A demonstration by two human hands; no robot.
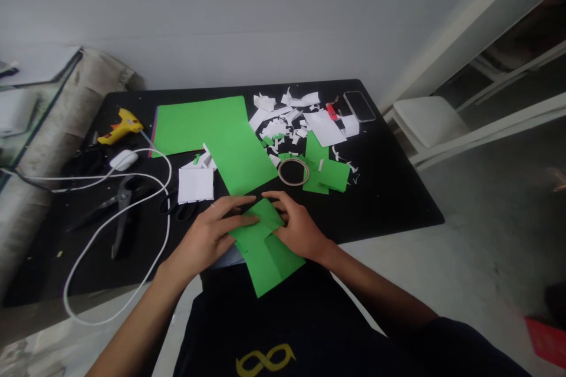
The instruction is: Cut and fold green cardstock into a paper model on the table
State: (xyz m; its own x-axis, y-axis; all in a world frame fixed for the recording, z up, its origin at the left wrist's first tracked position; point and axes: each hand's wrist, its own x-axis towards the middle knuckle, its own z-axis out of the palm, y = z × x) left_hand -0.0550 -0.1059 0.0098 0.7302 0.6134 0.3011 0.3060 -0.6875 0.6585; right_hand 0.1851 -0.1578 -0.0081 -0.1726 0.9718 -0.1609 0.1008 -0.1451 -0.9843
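Observation:
A folded piece of green paper (274,262) is held at the table's front edge, close to my body. Creases and a raised flap show across its middle. My left hand (212,232) grips its left side, fingers lying over the top. On the other side, my right hand (298,224) pinches the paper with the thumb on its face and the fingers curled behind its far edge. Some of the fingertips are hidden by the paper. Just beyond my hands lies a larger green sheet (243,156), flat on the black table (375,206).
White paper scraps (283,121), a tape roll (293,172), green cut pieces (327,174) and a phone (359,106) lie toward the right. Leftward are a yellow glue gun (124,126), large scissors (121,206), a white pad (195,185) and a looping white cable (95,235).

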